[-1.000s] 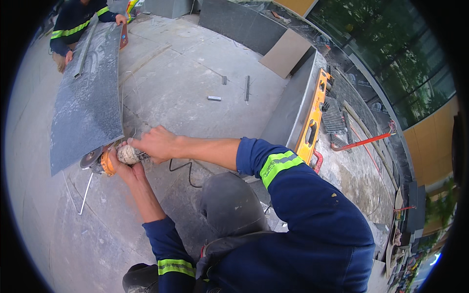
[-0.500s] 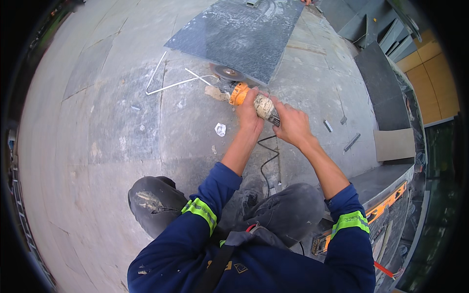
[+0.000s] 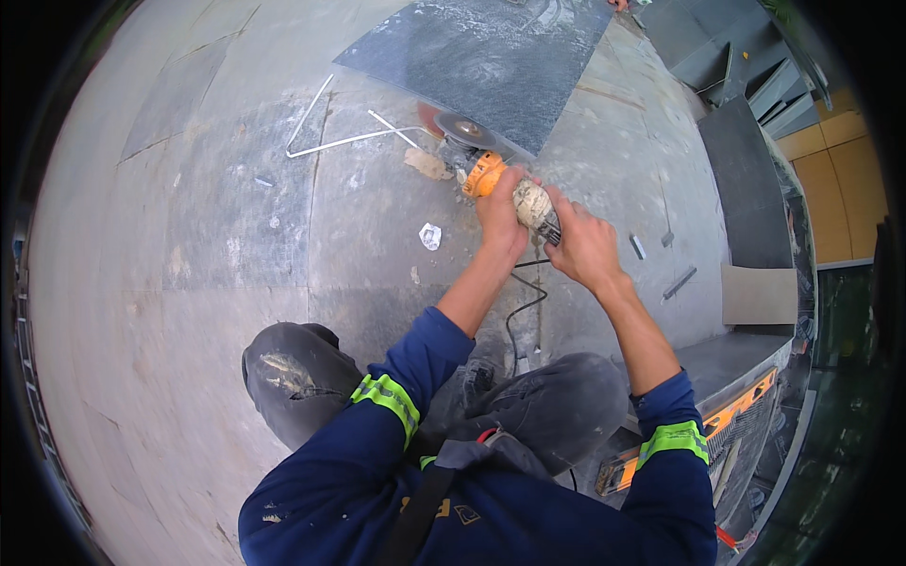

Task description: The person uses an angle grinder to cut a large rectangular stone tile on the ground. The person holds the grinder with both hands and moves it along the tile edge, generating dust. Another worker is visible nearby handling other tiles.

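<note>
Both my hands are wrapped round an angle grinder (image 3: pixel 483 174) with an orange collar and a dust-caked body. My left hand (image 3: pixel 502 209) grips it just behind the collar. At the rear end of the body, my right hand (image 3: pixel 585 245) is closed on it. The round disc (image 3: pixel 464 129) looks blurred and lies at the near edge of a large dark grey slab (image 3: pixel 481 71), which is streaked with pale dust. Whether the disc touches the slab I cannot tell. A black cord (image 3: pixel 527 307) trails from the grinder toward my legs.
A bent white metal rod (image 3: pixel 344 142) lies left of the disc, beside a tan chunk (image 3: pixel 429 164). A crumpled whitish scrap (image 3: pixel 430 236) and small grey offcuts (image 3: pixel 679 283) are on the floor. An orange spirit level (image 3: pixel 741 406) rests at right. Another person's hand (image 3: pixel 618 6) shows beyond the slab.
The grinder and both hands sit slightly farther right and lower in the picture. The slab and floor have also shifted, as the view has turned a little. My grip is the same.
</note>
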### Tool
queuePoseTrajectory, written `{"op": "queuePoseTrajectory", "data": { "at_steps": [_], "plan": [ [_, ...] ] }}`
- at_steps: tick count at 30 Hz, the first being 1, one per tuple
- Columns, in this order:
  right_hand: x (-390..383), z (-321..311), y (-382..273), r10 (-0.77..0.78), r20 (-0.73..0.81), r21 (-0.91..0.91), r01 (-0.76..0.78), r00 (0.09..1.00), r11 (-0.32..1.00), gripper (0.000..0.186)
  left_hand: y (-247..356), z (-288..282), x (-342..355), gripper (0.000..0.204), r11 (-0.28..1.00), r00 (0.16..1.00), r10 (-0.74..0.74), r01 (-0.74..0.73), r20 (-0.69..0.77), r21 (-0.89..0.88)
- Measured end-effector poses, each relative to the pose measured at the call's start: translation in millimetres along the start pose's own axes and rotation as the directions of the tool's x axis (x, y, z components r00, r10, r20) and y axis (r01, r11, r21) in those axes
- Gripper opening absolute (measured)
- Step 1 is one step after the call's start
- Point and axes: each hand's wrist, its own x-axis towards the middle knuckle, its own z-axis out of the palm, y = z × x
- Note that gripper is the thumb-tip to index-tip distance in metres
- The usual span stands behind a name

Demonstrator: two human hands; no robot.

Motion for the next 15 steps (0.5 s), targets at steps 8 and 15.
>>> {"op": "queuePoseTrajectory", "data": {
  "at_steps": [8,15],
  "plan": [
    [20.0,10.6,-8.3,-0.043,-0.034,0.024,0.044,0.999,0.999,0.091,9.6,-16.0,30.7,0.024,1.0,0.999,-0.029,0.029,0.036,-0.012],
    [21.8,9.5,-12.1,-0.036,-0.049,0.015,0.036,0.998,0.999,0.091,15.0,-12.9,34.9,0.018,0.997,0.998,-0.058,0.06,0.036,-0.052]
  ]
}}
